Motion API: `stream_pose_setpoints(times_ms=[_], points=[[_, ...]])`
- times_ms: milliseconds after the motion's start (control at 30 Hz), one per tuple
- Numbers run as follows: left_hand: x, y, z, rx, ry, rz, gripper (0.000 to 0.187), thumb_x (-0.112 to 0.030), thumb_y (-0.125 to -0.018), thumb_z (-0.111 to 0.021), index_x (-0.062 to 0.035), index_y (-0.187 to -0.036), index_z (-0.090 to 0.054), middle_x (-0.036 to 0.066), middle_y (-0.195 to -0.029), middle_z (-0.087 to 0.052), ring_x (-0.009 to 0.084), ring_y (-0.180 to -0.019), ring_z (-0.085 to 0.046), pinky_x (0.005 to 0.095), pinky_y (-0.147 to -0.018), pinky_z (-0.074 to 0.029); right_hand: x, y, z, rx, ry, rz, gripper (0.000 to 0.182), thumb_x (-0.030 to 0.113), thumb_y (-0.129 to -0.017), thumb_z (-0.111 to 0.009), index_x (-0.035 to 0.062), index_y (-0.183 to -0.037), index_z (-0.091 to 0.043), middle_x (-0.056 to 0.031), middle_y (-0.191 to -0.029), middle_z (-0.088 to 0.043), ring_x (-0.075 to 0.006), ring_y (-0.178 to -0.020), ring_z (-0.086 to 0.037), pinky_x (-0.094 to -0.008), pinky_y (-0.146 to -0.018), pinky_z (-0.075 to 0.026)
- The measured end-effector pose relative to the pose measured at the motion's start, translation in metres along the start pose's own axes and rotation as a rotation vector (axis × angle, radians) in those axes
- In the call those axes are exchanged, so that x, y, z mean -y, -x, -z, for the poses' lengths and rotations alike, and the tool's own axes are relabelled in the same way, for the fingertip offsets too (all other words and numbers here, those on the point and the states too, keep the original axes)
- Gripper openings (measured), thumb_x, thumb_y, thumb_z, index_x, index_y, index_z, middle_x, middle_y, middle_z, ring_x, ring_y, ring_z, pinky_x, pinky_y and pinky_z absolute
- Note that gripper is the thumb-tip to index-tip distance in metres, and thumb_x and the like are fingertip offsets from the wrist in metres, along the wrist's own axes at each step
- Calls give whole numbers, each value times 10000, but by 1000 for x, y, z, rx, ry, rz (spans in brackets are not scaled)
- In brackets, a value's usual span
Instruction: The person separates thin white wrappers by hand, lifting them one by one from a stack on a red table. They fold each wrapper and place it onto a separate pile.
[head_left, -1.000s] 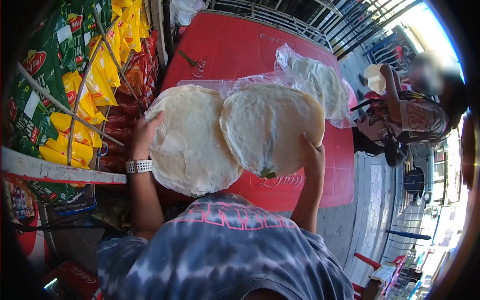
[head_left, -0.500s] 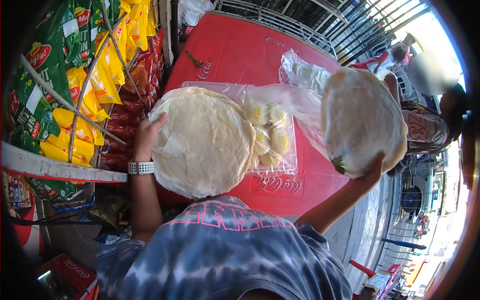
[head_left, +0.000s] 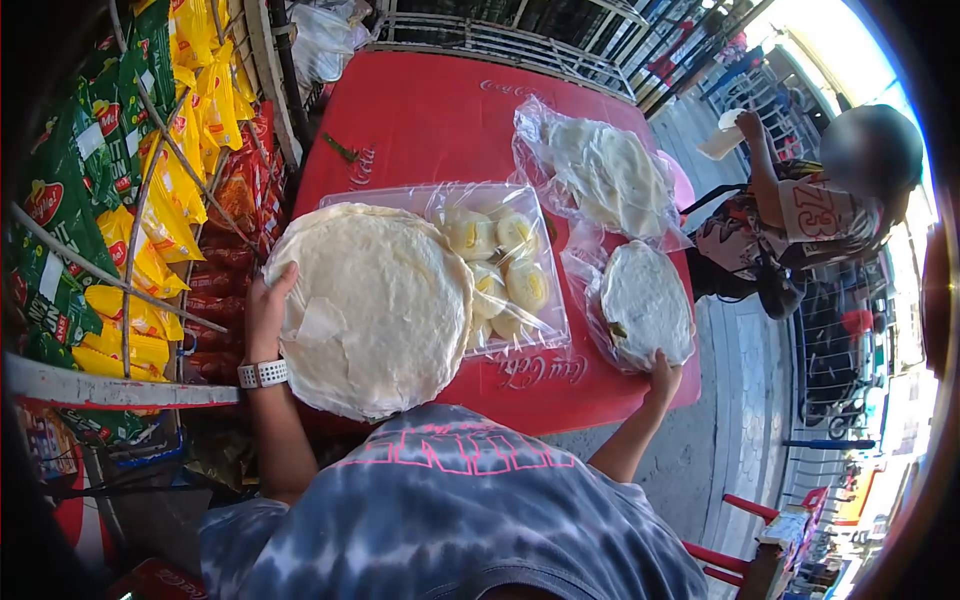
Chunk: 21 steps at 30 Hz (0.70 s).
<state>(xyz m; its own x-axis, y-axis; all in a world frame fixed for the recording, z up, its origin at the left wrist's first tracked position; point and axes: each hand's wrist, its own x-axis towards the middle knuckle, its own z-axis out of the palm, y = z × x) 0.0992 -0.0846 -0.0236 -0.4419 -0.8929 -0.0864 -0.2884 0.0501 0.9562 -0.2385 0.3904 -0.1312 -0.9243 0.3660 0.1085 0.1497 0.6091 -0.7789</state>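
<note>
- The left hand is at about 9 o'clock. Its fingers curl over the edge of a big stack of flatbreads, so it is holding on to that stack.
- The big stack sits half on the red table and half off its near edge, right in front of the person's tie-dye shirt.
- The right hand is at about 4 o'clock. Its fingers touch the near edge of a smaller flatbread. I cannot tell if they pinch it or just rest on it.
- The smaller flatbread lies on a clear plastic bag near the table's right edge.
- Between the two hands is a clear tray of pale dough balls, with a plastic sheet over it. The big stack covers the tray's left side.
- At 1 o'clock, another bag of flatbreads lies on the table.
- At 10 o'clock, shiny snack packets hang on a rack.
- At 2 o'clock, another person stands beside the table, holding up something pale.
- What could go wrong: the big stack hangs over the edge, so it could tip and slide off if the left hand lets go.
- The smaller flatbread is close to the right edge. A small push could knock it down to the ground.
- The plastic looks slippery, so the bread may slide on it.
</note>
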Motion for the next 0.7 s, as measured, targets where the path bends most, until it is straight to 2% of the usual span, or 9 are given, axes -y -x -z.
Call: stream_pose_setpoints(times_ms=[133,200,267,333,400,467,567,667,700], points=[[-32,13,-1,-66,-230,-342,318,-243,-827,-544,37,-977,-569,100,-872,-625,153,-769,-569,275,-701,-430,66,21,6,-546,232,314,442,162,-736,-591,-16,-1121,-468,-148,-1013,-551,-221,-889,-537,-303,-755,-413],[-66,28,-4,-67,-59,-450,283,-200,-820,-558,40,-968,-571,87,-852,-628,137,-745,-566,257,-682,-430,119,43,-1,-36,-334,296,369,140,-781,-531,2,-1119,-479,-115,-1018,-552,-185,-872,-537,-290,-746,-414],[-98,43,-5,-23,49,-542,273,-179,-816,-564,43,-975,-569,83,-864,-624,128,-756,-560,250,-688,-424,176,87,-12,572,-590,361,350,167,-830,-493,28,-1149,-463,-94,-1034,-547,-145,-917,-523,-268,-781,-414],[-116,54,-11,14,202,-598,281,-180,-813,-570,42,-986,-565,74,-881,-617,122,-767,-556,239,-693,-418,216,130,-31,1074,-752,454,649,331,-810,-562,47,-1302,-248,-144,-1232,-400,-237,-1079,-451,-338,-872,-384],[-123,55,-19,24,342,-573,291,-183,-811,-576,40,-997,-561,65,-895,-610,118,-776,-553,232,-700,-414,241,157,-44,1552,-961,414,851,361,-754,-627,63,-1346,-93,-139,-1320,-278,-239,-1169,-349,-363,-926,-331],[-124,48,-29,-4,473,-466,301,-187,-809,-581,37,-1008,-556,57,-906,-602,115,-783,-551,230,-711,-413,243,172,-59,1447,-1164,283,754,310,-776,-617,42,-1326,-178,-126,-1284,-348,-206,-1122,-400,-334,-905,-355],[-113,39,-44,-24,682,-256,327,-217,-806,-590,24,-1023,-548,52,-912,-592,109,-799,-544,244,-726,-419,278,173,-37,1152,-1032,229,485,186,-827,-561,15,-1233,-359,-81,-1089,-526,-138,-940,-520,-260,-808,-414],[-80,29,-58,37,713,-88,354,-230,-810,-587,22,-1052,-527,55,-955,-578,111,-833,-536,247,-729,-417,303,166,-29,1106,-805,332,494,191,-828,-561,23,-1240,-347,-85,-1061,-527,-99,-906,-513,-238,-775,-419],[-66,29,-60,70,585,-68,380,-222,-816,-577,20,-1097,-497,65,-1017,-556,126,-914,-517,250,-774,-404,287,151,-53,1111,-694,299,472,188,-804,-582,26,-1206,-396,-113,-1042,-546,-157,-908,-539,-270,-789,-422]])
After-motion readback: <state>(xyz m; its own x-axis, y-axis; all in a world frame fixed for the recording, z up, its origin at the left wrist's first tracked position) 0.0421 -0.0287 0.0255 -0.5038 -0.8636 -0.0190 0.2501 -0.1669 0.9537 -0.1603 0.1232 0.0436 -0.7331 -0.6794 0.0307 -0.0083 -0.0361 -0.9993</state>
